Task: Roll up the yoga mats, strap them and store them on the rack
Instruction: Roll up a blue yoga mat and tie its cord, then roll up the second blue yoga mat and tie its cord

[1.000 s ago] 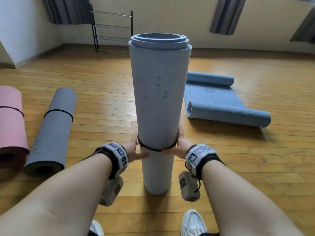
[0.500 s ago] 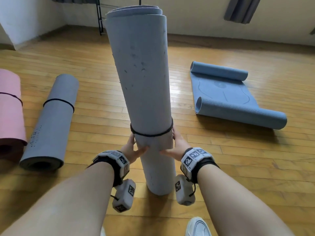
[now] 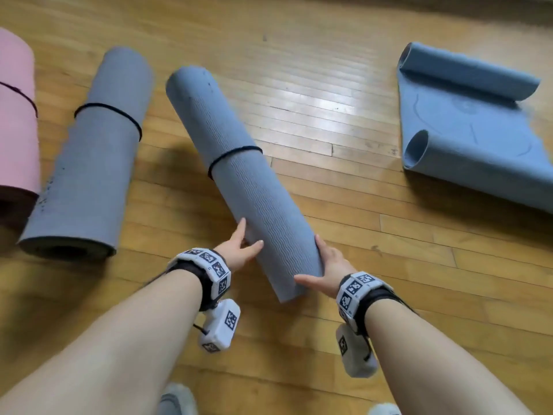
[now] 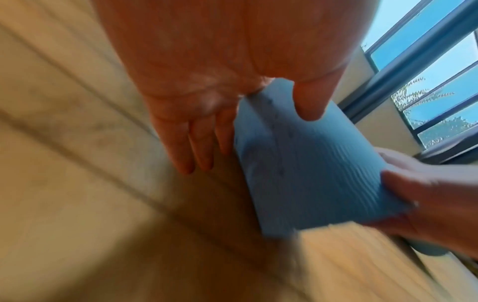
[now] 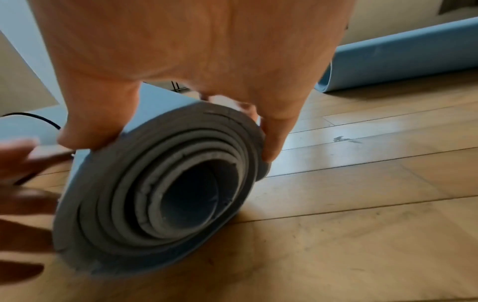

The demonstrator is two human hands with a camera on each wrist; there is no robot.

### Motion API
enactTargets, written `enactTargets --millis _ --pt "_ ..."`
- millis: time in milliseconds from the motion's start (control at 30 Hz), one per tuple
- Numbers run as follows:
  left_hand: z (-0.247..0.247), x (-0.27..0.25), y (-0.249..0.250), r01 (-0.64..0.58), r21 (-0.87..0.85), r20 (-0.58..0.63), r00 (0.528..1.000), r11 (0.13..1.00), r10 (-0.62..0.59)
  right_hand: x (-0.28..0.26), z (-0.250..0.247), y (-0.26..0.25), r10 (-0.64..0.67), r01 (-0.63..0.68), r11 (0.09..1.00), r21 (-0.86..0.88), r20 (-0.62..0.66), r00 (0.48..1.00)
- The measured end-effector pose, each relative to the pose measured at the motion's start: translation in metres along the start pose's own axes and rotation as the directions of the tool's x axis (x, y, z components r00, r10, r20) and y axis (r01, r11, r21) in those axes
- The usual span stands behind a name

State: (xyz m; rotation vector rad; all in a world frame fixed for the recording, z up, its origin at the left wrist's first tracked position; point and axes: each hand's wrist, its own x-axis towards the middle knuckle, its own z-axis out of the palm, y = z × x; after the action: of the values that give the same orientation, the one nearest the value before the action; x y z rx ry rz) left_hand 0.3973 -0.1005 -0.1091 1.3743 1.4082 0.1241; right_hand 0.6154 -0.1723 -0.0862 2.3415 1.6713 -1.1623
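Observation:
A rolled grey-blue yoga mat (image 3: 239, 175) lies slanted on the wooden floor, its far end pointing up and left. A black strap (image 3: 233, 154) circles its middle. My left hand (image 3: 242, 247) holds the near end from the left, thumb over the top and fingers along the underside. My right hand (image 3: 326, 265) grips the same end from the right. The left wrist view shows my left hand (image 4: 207, 122) with its thumb on the mat (image 4: 310, 163). In the right wrist view my right hand (image 5: 207, 81) wraps the spiral end of the mat (image 5: 168, 183).
A second strapped grey mat (image 3: 89, 160) and a strapped pink mat (image 3: 15, 130) lie at the left. A blue mat (image 3: 478, 130), rolled in from both ends, lies at the right. Bare floor (image 3: 329, 121) separates the held mat from the blue one.
The mat stood upright between my hands; it has tipped away and leftward and now lies low on the floor. My hands slid to its near end, and my view dropped toward the floor.

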Motion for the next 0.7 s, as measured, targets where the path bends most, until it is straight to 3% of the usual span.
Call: enactTargets --millis 167,400,600,700 --pt "0.044 -0.007 -0.036 0.083 0.091 0.151 0.984 0.992 -0.097 0.002 0.008 0.008 0.032 -0.031 0.998 0.061 -0.023 0.999" --pt "0.035 -0.009 -0.039 0.136 -0.306 0.198 0.977 0.942 -0.077 -0.015 0.008 -0.006 -0.101 0.110 0.987 -0.116 0.078 0.992" --pt "-0.015 -0.016 -0.061 0.118 -0.446 0.074 0.993 0.887 -0.095 -0.015 0.032 -0.056 -0.215 0.217 0.976 -0.021 0.086 0.973" --pt "-0.057 -0.018 -0.060 0.098 -0.380 -0.012 0.994 0.920 -0.110 -0.008 0.049 -0.099 -0.261 0.259 0.965 0.038 0.098 0.960"
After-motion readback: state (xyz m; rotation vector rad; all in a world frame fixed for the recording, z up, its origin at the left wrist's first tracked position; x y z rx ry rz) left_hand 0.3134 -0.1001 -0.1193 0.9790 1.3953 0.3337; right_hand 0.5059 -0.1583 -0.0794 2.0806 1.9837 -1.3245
